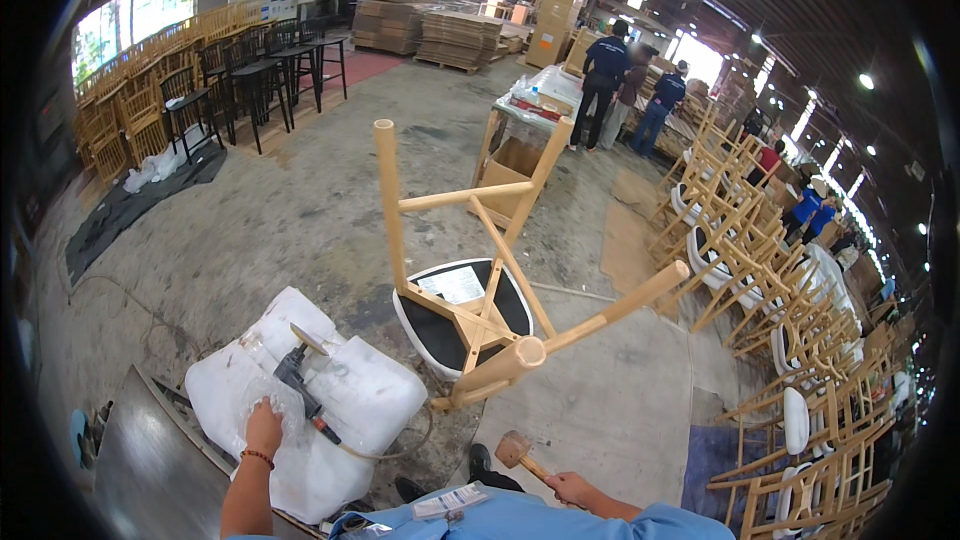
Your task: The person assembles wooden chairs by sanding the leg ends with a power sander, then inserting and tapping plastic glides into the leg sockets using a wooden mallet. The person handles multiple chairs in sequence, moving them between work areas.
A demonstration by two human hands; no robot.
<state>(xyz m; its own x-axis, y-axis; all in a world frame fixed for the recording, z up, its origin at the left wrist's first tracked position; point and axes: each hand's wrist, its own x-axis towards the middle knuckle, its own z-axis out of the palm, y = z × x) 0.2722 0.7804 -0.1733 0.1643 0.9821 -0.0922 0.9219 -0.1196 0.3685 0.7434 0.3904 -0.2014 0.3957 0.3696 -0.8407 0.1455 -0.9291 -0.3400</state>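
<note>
My right hand (572,488) is closed around the handle of a mallet (514,449) with a blocky wooden head, held low in front of me. To the left, my left hand (264,426) reaches into crumpled clear plastic film (285,400) on white foam padding (385,385); its fingers are mostly hidden there. Beside that hand lies a dark power tool (298,380) with a round disc and a cord. In front of me, a light wooden chair (470,195) stands upside down, legs up, with a white-edged seat and a label on its black underside. Neither hand touches it.
A metal-topped table (150,470) supports the foam at lower left. Many upturned chairs (800,290) crowd the right side. Black stools (255,70) line the back left. Beyond the chair stand a worktable (545,115), cardboard stacks (455,40) and several people (605,70).
</note>
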